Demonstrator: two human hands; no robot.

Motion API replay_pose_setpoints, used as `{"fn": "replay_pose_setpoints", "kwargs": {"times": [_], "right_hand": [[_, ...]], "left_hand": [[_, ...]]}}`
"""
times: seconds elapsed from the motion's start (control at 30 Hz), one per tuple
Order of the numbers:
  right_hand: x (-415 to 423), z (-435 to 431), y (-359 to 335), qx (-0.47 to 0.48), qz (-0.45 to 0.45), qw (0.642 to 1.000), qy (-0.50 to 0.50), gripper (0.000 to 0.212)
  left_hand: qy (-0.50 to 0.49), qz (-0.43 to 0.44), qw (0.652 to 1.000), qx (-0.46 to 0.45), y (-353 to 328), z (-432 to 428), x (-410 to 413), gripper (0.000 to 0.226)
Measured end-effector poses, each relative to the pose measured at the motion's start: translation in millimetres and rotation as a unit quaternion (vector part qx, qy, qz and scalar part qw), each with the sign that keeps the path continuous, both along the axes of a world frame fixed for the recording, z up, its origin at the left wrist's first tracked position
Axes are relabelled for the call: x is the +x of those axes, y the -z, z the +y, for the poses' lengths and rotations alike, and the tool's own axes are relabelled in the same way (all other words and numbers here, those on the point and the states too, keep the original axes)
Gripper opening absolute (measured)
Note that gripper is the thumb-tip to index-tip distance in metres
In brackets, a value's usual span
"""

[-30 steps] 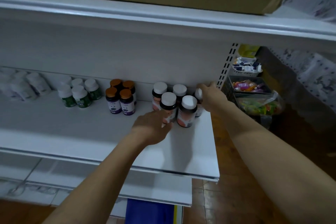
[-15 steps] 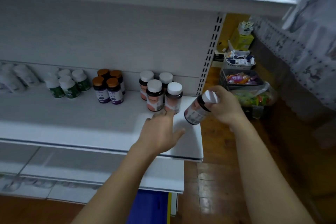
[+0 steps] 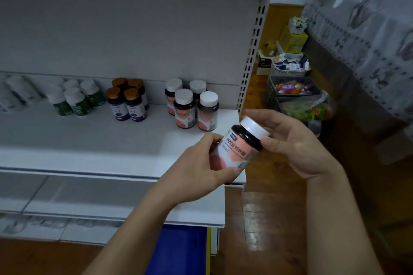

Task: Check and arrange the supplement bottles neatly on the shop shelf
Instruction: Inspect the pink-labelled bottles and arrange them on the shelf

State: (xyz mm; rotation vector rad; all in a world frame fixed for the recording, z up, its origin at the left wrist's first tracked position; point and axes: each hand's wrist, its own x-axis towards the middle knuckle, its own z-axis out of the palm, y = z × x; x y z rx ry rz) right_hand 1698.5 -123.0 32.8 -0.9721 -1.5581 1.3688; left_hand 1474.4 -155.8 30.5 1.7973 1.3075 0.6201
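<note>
A dark bottle with a white cap and pink label [image 3: 238,147] is tilted in front of the white shelf's right corner, held in both hands. My left hand [image 3: 202,163] grips its base and label from below. My right hand [image 3: 297,140] holds the cap end. On the shelf [image 3: 89,140] behind stand several matching pink-label bottles [image 3: 192,107], a cluster of purple-label bottles with orange caps [image 3: 127,102], and green-label bottles with white caps [image 3: 73,100]. More white bottles [image 3: 17,91] lie blurred at far left.
A lower white shelf [image 3: 134,203] sits beneath, with a blue box [image 3: 178,250] under it. Right of the shelf upright [image 3: 250,56], baskets of packaged goods [image 3: 292,89] and yellow boxes [image 3: 292,40] stand on the wooden floor. A patterned curtain [image 3: 375,40] hangs at right.
My right hand lifted one pink-label bottle off the back right of the group and brought it forward off the shelf; my left hand left the shelf and took hold of the bottle's base.
</note>
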Motion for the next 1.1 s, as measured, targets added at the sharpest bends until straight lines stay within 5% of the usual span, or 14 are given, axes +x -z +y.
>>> {"fn": "replay_pose_setpoints", "kwargs": {"times": [0.23, 0.43, 0.57, 1.1], "right_hand": [[-34, 1, 14, -0.042, 0.089, 0.993, 0.064, 0.04], [-64, 1, -1, -0.042, 0.066, 0.988, 0.132, 0.038], [-72, 3, -6, -0.037, 0.055, 0.986, 0.155, 0.014], [-56, -1, -7, -0.089, 0.104, 0.976, 0.172, 0.023]], "left_hand": [[-0.104, -0.045, 0.992, 0.048, 6, -8, -3, 0.069], [-0.152, -0.021, 0.981, 0.123, 17, -12, -8, 0.074], [-0.162, -0.028, 0.973, 0.162, 16, -14, -10, 0.075], [-0.116, -0.116, 0.979, 0.117, 19, -20, 6, 0.081]]}}
